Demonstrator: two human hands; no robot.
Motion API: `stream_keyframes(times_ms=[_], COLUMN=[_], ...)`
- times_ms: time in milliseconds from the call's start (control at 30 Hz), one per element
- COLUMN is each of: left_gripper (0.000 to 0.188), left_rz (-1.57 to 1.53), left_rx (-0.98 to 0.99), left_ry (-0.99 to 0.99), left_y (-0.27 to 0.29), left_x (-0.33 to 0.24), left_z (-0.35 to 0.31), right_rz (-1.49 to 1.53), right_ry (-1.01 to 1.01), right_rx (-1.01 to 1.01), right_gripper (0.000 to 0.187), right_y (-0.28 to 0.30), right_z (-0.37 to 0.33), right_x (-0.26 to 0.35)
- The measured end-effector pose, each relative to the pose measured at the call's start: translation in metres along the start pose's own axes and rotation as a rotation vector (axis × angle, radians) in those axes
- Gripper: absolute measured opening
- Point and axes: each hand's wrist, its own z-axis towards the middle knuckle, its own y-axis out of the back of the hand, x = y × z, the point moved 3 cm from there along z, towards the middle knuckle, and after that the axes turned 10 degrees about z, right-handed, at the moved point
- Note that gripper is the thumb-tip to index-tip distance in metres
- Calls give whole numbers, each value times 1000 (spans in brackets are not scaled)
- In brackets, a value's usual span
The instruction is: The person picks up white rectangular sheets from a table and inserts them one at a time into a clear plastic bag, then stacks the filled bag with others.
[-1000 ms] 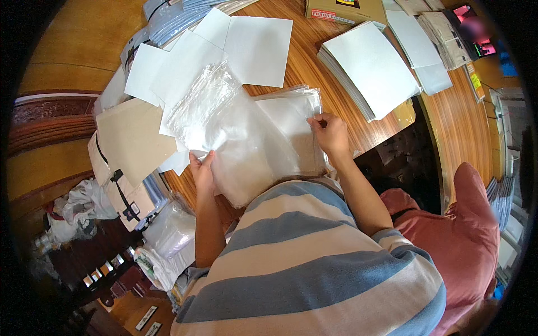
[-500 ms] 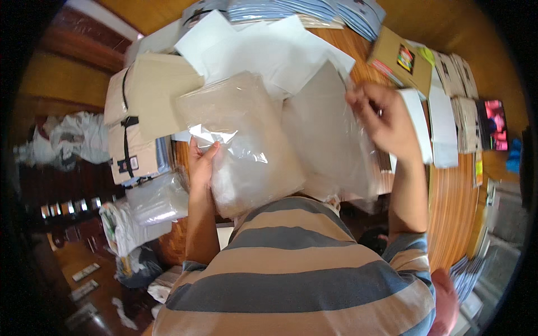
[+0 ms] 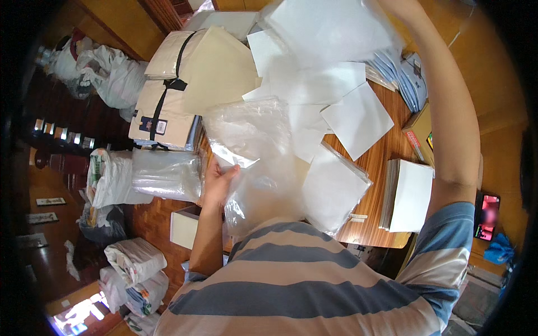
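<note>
My left hand [image 3: 219,182] grips the side of a stack of clear plastic bags [image 3: 260,168], thumb on top, just before my striped shirt. My right arm stretches to the far upper edge, where my right hand [image 3: 392,4] is partly cut off and its fingertips are out of sight. From it spreads a large clear plastic bag [image 3: 330,31], slightly blurred, above loose white sheets [image 3: 314,81] on the table. Right of the stack in my left hand lies a plastic-covered pale stack [image 3: 336,187].
Beige folded garments [image 3: 148,115] with black straps stand at the left, beside a tan sheet [image 3: 221,73]. Below them lies a clear plastic pack [image 3: 168,173]. On the right are a stack of white cards [image 3: 410,196], a cardboard box [image 3: 419,131], blue folded garments [image 3: 400,78] and a lit phone [image 3: 487,217].
My right hand has swung up and away to the far edge, and a clear bag has gone with it. My left hand still grips the bag stack. The view has turned.
</note>
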Motion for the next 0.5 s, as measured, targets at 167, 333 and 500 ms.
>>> stream_keyframes(times_ms=[167, 333, 500], left_gripper=[61, 63, 66], left_rz=[75, 148, 23], left_rx=[-54, -12, 24], left_ry=[-46, -81, 68], left_y=[-3, -19, -31], left_x=[17, 25, 49], left_z=[-1, -2, -3], right_rz=[-233, -313, -289], right_ry=[129, 110, 227], right_rx=[-71, -226, -374], right_gripper=[41, 44, 44], right_y=[-21, -10, 4], right_z=[34, 56, 82], right_x=[-5, 2, 13])
